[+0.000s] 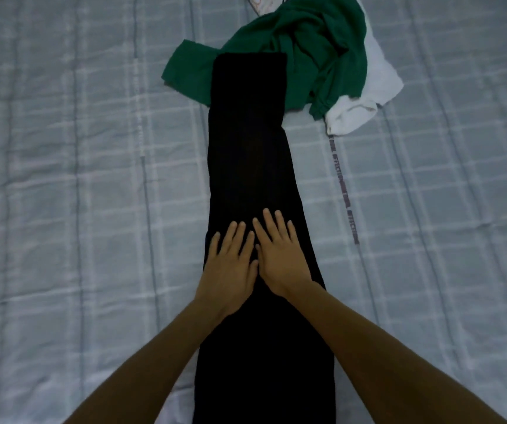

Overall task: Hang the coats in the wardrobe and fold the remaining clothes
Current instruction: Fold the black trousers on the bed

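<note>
Hands: left hand, right hand flat, released, on black garment.
Risk: 12 o'clock end overlies green garment; folding may drag it.

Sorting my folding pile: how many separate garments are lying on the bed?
3: a long black garment running down the middle, a crumpled green one under its far end, and a white one partly under the green. More may be hidden beneath.

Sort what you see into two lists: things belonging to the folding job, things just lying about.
In the job: black garment, left hand and right hand flat on it; green garment; white garment.
Lying about: plaid bed cover; pale item at top edge.
</note>
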{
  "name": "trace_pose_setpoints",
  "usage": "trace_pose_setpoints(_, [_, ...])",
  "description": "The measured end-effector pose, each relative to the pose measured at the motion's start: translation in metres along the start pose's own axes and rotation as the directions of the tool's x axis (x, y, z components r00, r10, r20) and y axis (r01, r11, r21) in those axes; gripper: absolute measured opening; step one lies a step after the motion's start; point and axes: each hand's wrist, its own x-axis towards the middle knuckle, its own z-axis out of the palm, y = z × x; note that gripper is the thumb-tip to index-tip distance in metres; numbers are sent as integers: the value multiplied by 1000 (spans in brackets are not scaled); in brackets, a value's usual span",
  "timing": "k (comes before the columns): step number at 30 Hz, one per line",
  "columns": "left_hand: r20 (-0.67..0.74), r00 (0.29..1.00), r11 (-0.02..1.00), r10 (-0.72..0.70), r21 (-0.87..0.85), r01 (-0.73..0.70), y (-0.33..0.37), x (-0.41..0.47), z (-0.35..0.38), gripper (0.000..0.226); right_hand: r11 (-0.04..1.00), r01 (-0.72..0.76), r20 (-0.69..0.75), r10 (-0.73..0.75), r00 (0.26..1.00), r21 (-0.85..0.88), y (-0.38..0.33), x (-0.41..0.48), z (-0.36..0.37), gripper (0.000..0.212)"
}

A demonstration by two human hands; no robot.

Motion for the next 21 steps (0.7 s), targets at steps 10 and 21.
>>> trace_pose_setpoints(10, [116, 989, 994, -89, 67, 81, 51, -171, 49, 62, 998, 55, 116, -54, 992, -8, -32, -166, 40, 61])
trace_pose_setpoints(21, [132, 990, 999, 51, 1, -51, 99, -323, 60, 59, 994, 85, 41, -88, 995, 65, -55, -328, 81, 57])
